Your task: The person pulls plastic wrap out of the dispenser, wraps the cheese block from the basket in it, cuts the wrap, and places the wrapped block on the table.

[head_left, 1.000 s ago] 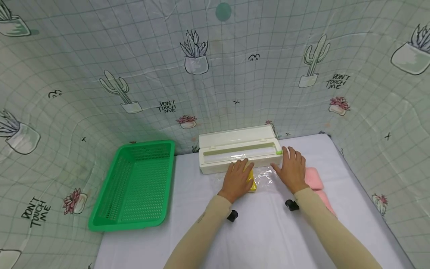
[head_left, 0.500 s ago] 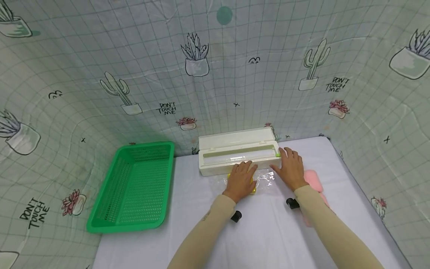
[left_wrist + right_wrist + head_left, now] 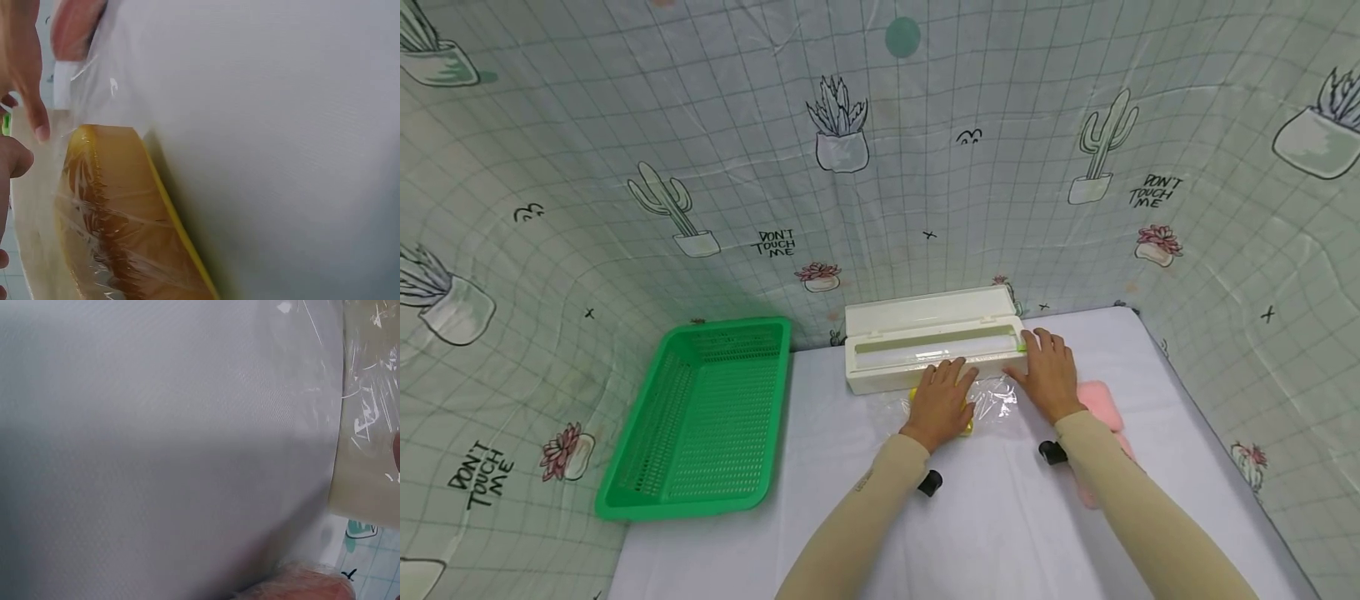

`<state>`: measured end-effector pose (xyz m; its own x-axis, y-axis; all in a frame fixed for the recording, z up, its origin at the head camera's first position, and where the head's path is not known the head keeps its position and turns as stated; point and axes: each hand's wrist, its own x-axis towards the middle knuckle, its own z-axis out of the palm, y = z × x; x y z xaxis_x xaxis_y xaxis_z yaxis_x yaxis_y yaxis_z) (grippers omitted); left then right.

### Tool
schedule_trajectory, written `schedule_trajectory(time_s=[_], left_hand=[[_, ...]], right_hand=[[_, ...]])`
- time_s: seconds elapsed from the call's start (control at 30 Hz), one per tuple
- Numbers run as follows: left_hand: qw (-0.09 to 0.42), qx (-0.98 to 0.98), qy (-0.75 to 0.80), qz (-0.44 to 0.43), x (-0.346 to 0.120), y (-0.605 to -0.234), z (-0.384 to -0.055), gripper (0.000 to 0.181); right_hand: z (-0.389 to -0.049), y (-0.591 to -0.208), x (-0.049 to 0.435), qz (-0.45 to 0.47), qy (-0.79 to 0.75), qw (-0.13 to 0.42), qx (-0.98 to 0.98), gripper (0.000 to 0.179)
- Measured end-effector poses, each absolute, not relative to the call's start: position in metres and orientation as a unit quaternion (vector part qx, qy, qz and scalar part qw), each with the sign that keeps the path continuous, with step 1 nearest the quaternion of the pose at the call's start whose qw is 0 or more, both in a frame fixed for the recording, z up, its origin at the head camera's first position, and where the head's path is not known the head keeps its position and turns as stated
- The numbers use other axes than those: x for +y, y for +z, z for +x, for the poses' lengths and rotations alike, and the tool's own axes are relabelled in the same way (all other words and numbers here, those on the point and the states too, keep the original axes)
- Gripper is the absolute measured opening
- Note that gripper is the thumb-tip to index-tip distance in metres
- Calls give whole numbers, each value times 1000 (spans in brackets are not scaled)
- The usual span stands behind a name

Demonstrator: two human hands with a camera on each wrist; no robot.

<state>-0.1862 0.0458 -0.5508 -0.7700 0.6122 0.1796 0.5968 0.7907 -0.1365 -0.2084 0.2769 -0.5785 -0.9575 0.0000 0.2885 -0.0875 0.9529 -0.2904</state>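
Note:
A cream cling film dispenser (image 3: 883, 382) stands at the back of the table, its lid raised and a white roll inside. Clear film (image 3: 997, 402) comes out over its front onto the cloth. Under the film lies an amber-brown block with yellow edges (image 3: 150, 219), mostly hidden by my left hand (image 3: 937, 408) in the head view. That hand lies over the block, fingers stretched toward the dispenser's front edge. My right hand (image 3: 1049, 377) holds the dispenser's right front corner, thumb at the front and fingertips by the green slider (image 3: 1021, 347).
Pink pieces (image 3: 1101, 404) lie beside and partly under the right forearm; one wrapped pink piece (image 3: 306, 584) shows in the right wrist view. A green basket (image 3: 760, 492) stands on the left. A patterned cloth (image 3: 895, 192) hangs behind and at both sides of the table.
My left hand has shifted slightly right and nearer, covering more of the yellow-edged block. My right hand stays at the dispenser's right end. The head view has tilted slightly.

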Motion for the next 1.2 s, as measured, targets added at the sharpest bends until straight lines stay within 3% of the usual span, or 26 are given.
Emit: schedule_trajectory(time_s=[0.33, 0.8, 1.2], left_hand=[[79, -946, -10, -313, 71, -544, -197, 59], [56, -951, 2, -303, 100, -543, -215, 56], [84, -948, 8, -307, 130, -543, -223, 51]], right_hand=[[-204, -584, 285, 17, 192, 177, -965, 77], [-205, -586, 283, 5, 185, 170, -968, 75], [-205, -584, 283, -6, 181, 176, -968, 69]])
